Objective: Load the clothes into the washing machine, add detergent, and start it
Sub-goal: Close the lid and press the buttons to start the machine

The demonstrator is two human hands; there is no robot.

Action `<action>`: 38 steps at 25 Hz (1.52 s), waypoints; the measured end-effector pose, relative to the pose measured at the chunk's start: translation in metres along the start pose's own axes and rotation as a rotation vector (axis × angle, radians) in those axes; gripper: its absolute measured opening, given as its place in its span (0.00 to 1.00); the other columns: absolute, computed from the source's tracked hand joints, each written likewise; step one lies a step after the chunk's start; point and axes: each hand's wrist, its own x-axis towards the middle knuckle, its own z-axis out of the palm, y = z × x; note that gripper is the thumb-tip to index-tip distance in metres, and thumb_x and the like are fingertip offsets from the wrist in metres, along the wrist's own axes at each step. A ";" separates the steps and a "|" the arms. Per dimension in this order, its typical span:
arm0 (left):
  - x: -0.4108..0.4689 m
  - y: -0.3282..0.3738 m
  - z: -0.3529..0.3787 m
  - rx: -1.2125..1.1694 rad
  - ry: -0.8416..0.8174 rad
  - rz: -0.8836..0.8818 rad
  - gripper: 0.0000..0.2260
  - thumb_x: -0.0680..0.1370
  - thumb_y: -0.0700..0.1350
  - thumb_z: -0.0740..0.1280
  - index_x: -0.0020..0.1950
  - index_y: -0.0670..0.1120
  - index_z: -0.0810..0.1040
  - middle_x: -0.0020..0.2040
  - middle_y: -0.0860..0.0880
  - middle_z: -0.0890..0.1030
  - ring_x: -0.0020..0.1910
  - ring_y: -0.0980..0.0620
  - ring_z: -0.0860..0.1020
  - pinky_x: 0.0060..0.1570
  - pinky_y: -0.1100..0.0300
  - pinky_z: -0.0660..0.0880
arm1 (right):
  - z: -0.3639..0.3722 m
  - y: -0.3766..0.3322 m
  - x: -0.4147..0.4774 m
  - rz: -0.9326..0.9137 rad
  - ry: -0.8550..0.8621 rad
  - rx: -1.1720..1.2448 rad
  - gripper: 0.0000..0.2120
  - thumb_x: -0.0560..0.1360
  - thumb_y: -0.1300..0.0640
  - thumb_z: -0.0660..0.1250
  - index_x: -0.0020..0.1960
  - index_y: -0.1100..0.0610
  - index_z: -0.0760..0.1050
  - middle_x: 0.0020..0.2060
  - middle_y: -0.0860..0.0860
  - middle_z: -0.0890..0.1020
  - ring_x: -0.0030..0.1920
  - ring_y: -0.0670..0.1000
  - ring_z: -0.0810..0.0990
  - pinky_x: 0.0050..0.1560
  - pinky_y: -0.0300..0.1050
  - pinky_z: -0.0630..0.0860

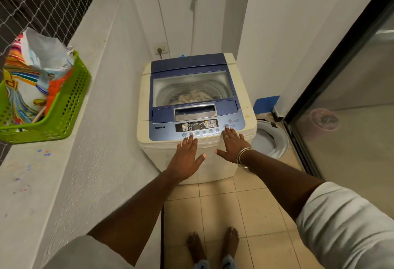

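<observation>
A cream top-loading washing machine (241, 89) with a blue lid stands against the back wall, lid closed. Pale clothes (195, 96) show through the lid's window inside the drum. The control panel (197, 125) at the front has lit indicators. My left hand (186, 155) lies flat and open, fingertips at the row of buttons on the panel's left. My right hand (232, 144), with a ring and bangles, is open too, its fingertips at the start/pause button (226, 126) on the panel's right. Both hands hold nothing.
A green plastic basket (70, 106) holding a colourful detergent bag (32, 72) sits on the white ledge at the left. A white bucket (270, 138) stands right of the machine. A glass sliding door (341, 102) runs along the right. My bare feet are on the tiled floor.
</observation>
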 end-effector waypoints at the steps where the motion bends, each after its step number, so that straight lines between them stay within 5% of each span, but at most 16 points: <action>1: 0.000 0.000 0.000 -0.003 0.000 0.002 0.33 0.82 0.62 0.51 0.81 0.45 0.49 0.82 0.46 0.45 0.81 0.44 0.46 0.77 0.47 0.46 | -0.003 0.002 0.003 0.005 -0.007 0.000 0.45 0.77 0.33 0.58 0.80 0.58 0.45 0.80 0.55 0.45 0.80 0.57 0.45 0.77 0.62 0.50; 13: 0.018 -0.005 -0.010 -0.004 0.035 0.008 0.32 0.83 0.61 0.51 0.81 0.45 0.49 0.82 0.45 0.47 0.80 0.45 0.47 0.77 0.48 0.44 | -0.017 -0.001 0.020 0.006 -0.066 -0.122 0.43 0.75 0.34 0.63 0.79 0.58 0.53 0.80 0.58 0.51 0.79 0.59 0.50 0.75 0.65 0.53; 17: 0.025 -0.006 -0.008 -0.001 0.050 0.014 0.32 0.82 0.61 0.51 0.81 0.45 0.50 0.82 0.45 0.48 0.80 0.45 0.48 0.77 0.49 0.44 | -0.037 -0.002 0.037 -0.001 -0.083 -0.217 0.38 0.73 0.33 0.62 0.74 0.56 0.64 0.70 0.58 0.69 0.72 0.59 0.63 0.71 0.62 0.62; 21: 0.021 -0.002 -0.008 -0.010 0.044 0.015 0.32 0.82 0.62 0.51 0.81 0.46 0.49 0.82 0.46 0.47 0.80 0.45 0.46 0.76 0.51 0.42 | -0.058 0.006 0.048 0.027 -0.153 -0.112 0.29 0.73 0.38 0.65 0.69 0.51 0.69 0.65 0.56 0.73 0.67 0.57 0.71 0.65 0.56 0.70; 25: 0.012 -0.007 -0.009 -0.007 0.047 0.021 0.33 0.82 0.62 0.51 0.81 0.46 0.48 0.82 0.46 0.46 0.81 0.46 0.46 0.77 0.49 0.44 | -0.050 0.018 0.028 -0.007 0.004 -0.025 0.22 0.75 0.41 0.64 0.65 0.51 0.71 0.61 0.53 0.79 0.58 0.55 0.78 0.64 0.53 0.72; 28: 0.010 -0.014 -0.010 -0.002 0.038 0.007 0.33 0.82 0.61 0.52 0.81 0.45 0.49 0.82 0.46 0.47 0.81 0.46 0.47 0.78 0.48 0.45 | -0.027 0.015 0.006 -0.034 0.099 -0.027 0.29 0.78 0.41 0.60 0.73 0.54 0.64 0.70 0.56 0.72 0.69 0.58 0.71 0.74 0.56 0.62; 32: 0.006 -0.016 -0.011 0.003 0.028 -0.040 0.33 0.82 0.62 0.51 0.81 0.46 0.48 0.82 0.46 0.47 0.81 0.46 0.47 0.77 0.49 0.44 | 0.000 0.000 -0.009 -0.070 0.090 -0.083 0.39 0.79 0.36 0.53 0.80 0.58 0.49 0.80 0.55 0.48 0.80 0.55 0.45 0.78 0.59 0.47; 38: -0.010 -0.020 -0.014 0.025 0.039 -0.079 0.33 0.82 0.62 0.51 0.81 0.45 0.48 0.82 0.46 0.47 0.81 0.45 0.47 0.77 0.49 0.45 | 0.013 -0.028 -0.017 -0.098 0.109 -0.105 0.44 0.78 0.30 0.47 0.80 0.59 0.42 0.80 0.56 0.41 0.80 0.56 0.39 0.78 0.60 0.42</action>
